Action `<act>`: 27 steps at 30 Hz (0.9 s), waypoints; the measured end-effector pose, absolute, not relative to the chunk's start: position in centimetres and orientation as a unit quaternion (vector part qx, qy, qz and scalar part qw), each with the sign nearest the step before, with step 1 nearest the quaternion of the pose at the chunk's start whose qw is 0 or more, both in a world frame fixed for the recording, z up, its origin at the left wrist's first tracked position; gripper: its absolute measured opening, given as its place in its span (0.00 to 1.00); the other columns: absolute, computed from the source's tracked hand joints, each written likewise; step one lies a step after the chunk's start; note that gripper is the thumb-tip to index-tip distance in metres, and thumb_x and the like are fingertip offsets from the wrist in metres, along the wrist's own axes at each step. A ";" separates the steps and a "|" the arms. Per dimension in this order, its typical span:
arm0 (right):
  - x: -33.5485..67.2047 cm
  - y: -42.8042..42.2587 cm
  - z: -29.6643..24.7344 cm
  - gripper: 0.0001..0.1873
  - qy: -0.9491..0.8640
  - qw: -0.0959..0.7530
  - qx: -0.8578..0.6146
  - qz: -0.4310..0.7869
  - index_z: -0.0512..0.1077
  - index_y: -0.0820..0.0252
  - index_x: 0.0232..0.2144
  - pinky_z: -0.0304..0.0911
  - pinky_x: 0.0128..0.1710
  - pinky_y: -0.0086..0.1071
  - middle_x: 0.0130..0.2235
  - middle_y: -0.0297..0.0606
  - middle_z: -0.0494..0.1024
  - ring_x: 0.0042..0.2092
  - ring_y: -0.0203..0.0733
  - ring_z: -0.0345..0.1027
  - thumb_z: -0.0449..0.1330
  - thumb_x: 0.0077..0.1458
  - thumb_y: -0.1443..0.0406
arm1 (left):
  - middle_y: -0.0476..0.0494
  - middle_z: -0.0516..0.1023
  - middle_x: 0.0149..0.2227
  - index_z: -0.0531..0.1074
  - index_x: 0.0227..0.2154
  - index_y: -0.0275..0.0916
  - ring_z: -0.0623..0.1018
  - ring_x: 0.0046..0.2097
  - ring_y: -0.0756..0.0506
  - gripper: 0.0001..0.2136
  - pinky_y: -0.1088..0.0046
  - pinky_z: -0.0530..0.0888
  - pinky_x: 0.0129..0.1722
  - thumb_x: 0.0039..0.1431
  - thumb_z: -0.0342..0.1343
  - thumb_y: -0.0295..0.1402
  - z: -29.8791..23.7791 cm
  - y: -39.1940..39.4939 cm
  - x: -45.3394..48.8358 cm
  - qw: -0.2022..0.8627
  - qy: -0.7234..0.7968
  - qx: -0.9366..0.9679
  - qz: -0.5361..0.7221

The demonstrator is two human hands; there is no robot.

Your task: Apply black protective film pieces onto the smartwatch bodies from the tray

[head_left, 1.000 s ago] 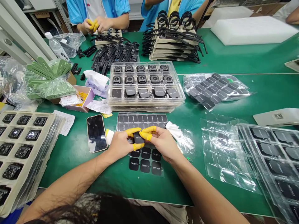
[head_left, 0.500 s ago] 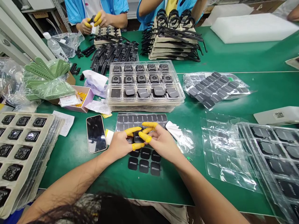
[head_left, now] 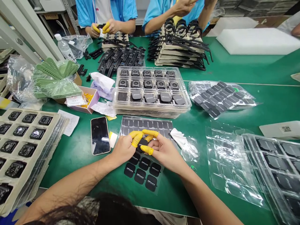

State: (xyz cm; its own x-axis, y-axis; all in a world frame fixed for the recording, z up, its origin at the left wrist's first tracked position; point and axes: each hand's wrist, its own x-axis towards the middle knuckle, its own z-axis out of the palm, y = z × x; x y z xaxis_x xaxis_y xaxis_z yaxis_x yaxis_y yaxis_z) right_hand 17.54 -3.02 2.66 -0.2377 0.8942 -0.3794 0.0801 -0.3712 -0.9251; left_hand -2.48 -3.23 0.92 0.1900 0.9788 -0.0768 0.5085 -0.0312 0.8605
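Observation:
Between both hands sits a black smartwatch case (head_left: 142,145) with white lettering on its dark face, partly hidden by the fingers. My left hand (head_left: 125,147) pinches its upper left side with yellow-covered thumb and finger. Around its right side, my right hand (head_left: 161,148) holds with yellow-covered fingers, the thumb along the lower right. Just below the hands lies a clear sheet of black square film stickers (head_left: 140,176), lettered in white. Another sticker sheet (head_left: 150,123) lies flat behind the hands, its near part covered by them.
Ahead stands a stack of clear trays (head_left: 152,107) with watch cases. A phone (head_left: 100,136) and a watch tray (head_left: 23,134) are left. White tissue (head_left: 179,139), clear plastic film (head_left: 227,168) and another tray stack (head_left: 276,162) are right. Two co-workers in blue sit opposite.
My left fingers, spread around the watch case before, are now pinched together at its upper left. The near sticker sheet has turned a little. The whole view has shifted slightly.

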 end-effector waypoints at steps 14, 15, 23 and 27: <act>10.1 14.8 9.7 0.16 -0.701 0.350 -0.520 0.340 0.85 0.58 0.41 0.79 0.47 0.50 0.40 0.43 0.84 0.40 0.50 0.80 0.76 0.52 0.57 | 0.41 0.92 0.41 0.79 0.59 0.40 0.91 0.42 0.36 0.22 0.58 0.86 0.47 0.74 0.52 0.48 1.0 -3.3 -1.8 0.513 0.527 0.603 0.310; 9.5 16.2 9.9 0.15 -0.730 0.315 -0.535 0.285 0.85 0.58 0.39 0.77 0.51 0.53 0.39 0.44 0.84 0.43 0.53 0.80 0.77 0.52 0.58 | 0.40 0.92 0.41 0.79 0.60 0.40 0.91 0.42 0.36 0.23 0.58 0.86 0.47 0.74 0.52 0.48 1.0 -3.3 -1.8 0.514 0.524 0.604 0.309; 7.5 22.7 10.4 0.13 -0.810 0.176 -0.544 0.129 0.87 0.59 0.39 0.74 0.49 0.47 0.34 0.42 0.84 0.40 0.52 0.78 0.76 0.53 0.58 | 0.39 0.92 0.42 0.80 0.59 0.41 0.91 0.46 0.36 0.22 0.56 0.86 0.49 0.74 0.52 0.48 1.3 -3.2 -1.9 0.520 0.516 0.607 0.307; 7.7 21.8 9.7 0.21 -0.823 0.170 -0.513 0.175 0.86 0.60 0.47 0.73 0.50 0.44 0.39 0.42 0.85 0.41 0.50 0.77 0.76 0.54 0.56 | 0.38 0.92 0.43 0.79 0.60 0.41 0.91 0.45 0.36 0.23 0.56 0.86 0.48 0.74 0.52 0.48 1.3 -3.2 -1.9 0.525 0.515 0.606 0.304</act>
